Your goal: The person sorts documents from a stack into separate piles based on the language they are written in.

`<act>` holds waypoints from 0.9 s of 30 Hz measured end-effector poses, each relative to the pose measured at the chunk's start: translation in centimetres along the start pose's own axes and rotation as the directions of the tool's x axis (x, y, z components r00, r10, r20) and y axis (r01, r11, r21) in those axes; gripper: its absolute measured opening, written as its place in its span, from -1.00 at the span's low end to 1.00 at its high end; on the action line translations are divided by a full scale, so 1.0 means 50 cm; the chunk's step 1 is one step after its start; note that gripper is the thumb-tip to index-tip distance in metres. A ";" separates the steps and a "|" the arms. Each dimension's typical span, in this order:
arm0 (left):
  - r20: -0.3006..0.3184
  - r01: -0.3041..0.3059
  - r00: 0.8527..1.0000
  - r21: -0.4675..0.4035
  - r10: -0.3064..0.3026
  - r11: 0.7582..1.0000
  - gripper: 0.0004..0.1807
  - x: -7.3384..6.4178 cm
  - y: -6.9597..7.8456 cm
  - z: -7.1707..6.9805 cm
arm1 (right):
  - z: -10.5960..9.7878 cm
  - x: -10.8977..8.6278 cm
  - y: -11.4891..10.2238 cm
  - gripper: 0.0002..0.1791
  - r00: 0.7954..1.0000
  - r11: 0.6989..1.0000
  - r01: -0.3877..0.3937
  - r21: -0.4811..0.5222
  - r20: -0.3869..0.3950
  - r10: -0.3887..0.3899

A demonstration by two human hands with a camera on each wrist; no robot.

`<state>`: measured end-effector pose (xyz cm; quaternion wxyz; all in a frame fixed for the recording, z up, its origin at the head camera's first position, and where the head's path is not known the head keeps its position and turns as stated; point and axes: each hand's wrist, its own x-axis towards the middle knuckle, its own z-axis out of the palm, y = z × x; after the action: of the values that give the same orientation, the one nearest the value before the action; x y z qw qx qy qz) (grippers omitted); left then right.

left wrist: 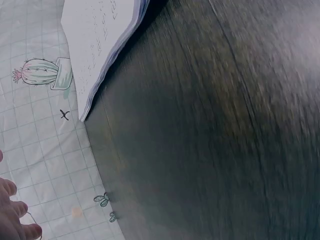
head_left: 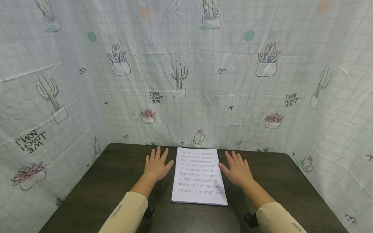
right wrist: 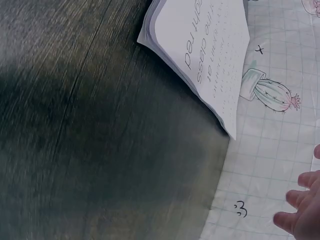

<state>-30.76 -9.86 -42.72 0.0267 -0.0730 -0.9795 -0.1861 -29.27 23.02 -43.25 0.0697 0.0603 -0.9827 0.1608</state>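
Observation:
A stack of white printed paper point(head_left: 199, 176) lies on the dark wooden table, its large black text facing me. To its left is my left hand point(head_left: 156, 165), fingers spread and holding nothing. My right hand point(head_left: 237, 170) is on the other side with fingers extended, its thumb tip close to the stack's right edge. In the left wrist view the stack point(left wrist: 102, 35) shows several layered sheets at its edge, and fingertips point(left wrist: 31, 231) appear at lower left. The right wrist view has the stack point(right wrist: 200, 45) at the top and fingertips point(right wrist: 286, 220) at lower right.
The dark table point(head_left: 116, 194) has its back edge against a white curtain point(head_left: 201, 81) printed with potted cacti and grid lines, which also stands along both sides. Cream sleeves point(head_left: 125, 212) cover my forearms, with black straps point(head_left: 251, 220) beneath them.

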 end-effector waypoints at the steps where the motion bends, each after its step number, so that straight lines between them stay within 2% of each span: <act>1: 0.001 0.001 1.000 -0.012 -0.001 1.000 -0.26 0.000 0.001 0.002 | 0.001 0.000 0.000 -0.15 1.000 1.000 -0.009 0.014 0.008 0.009; 6: -0.006 -0.002 1.000 -0.110 0.002 0.994 -0.25 -0.001 0.002 0.016 | 0.009 -0.004 0.004 -0.15 0.996 0.992 -0.069 0.102 0.059 0.063; 10: -0.011 -0.009 1.000 -0.226 0.006 0.974 -0.25 -0.003 0.002 0.027 | 0.015 -0.004 0.010 -0.15 0.995 0.979 -0.094 0.180 0.053 0.085; 15: 0.009 0.019 1.000 -0.377 -0.017 0.926 -0.21 -0.006 -0.004 0.041 | 0.020 -0.004 0.013 -0.15 0.990 0.949 -0.135 0.285 0.070 0.120; 18: 0.026 0.027 1.000 -0.457 -0.017 0.889 -0.19 -0.009 -0.006 0.049 | 0.024 -0.007 0.015 -0.17 0.986 0.929 -0.163 0.332 0.077 0.145; 24: 0.045 0.060 0.998 -0.554 -0.042 0.831 -0.14 -0.012 -0.007 0.066 | 0.035 -0.015 0.021 -0.22 0.980 0.902 -0.200 0.382 0.076 0.185; 27: 0.066 0.093 0.996 -0.605 -0.067 0.791 -0.13 -0.014 -0.007 0.074 | 0.040 -0.018 0.021 -0.24 0.978 0.889 -0.209 0.407 0.073 0.196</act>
<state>-30.22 -8.92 -46.33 -0.0260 -0.0401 -0.8706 -0.4897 -28.75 23.45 -45.59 0.0236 -0.0268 -0.9284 0.3698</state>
